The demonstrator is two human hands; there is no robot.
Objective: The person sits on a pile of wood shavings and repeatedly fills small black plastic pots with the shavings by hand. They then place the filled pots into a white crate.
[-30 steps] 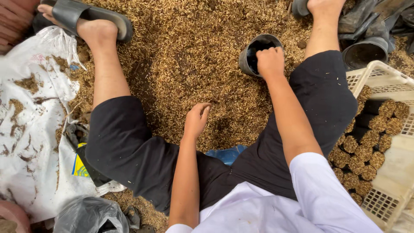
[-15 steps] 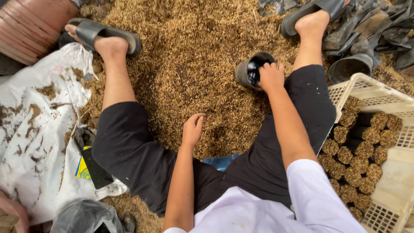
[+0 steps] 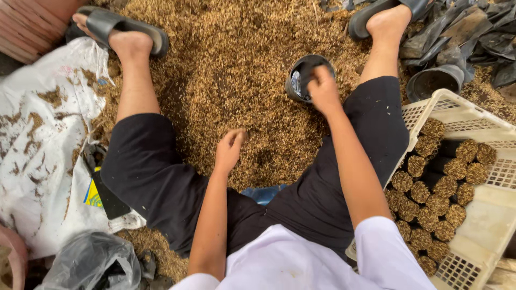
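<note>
So the whole middle of the floor is a big heap of golden-brown rice husk [image 3: 231, 70], and the person sits right in it with legs spread, black shorts, white shirt, dark slide sandals on both feet. The right hand [image 3: 322, 88] is gripping the near rim of a small black plastic nursery pot [image 3: 306, 78], which lies tipped on its side on the husk heap, mouth facing up toward the camera; inside looks dark with something shiny, can't tell how much husk is in there. The left hand [image 3: 230, 149] is loosely cupped, holding nothing I can make out, fingertips resting down on the husk heap just in front of the lap. Off the right edge of the heap, by the right thigh, sits a cream plastic lattice crate [image 3: 484, 198] packed with rows of black pots already filled to the brim with husk [image 3: 430, 207]. Just beyond the crate, one empty black pot [image 3: 434, 80] stands open, with a pile of crumpled black plastic pots or bags [image 3: 473, 27] behind it. On the left side of the heap a white woven sack [image 3: 37, 161] lies flat, dusted with husk, and a grey plastic bag [image 3: 86, 263] sits near it.
</note>
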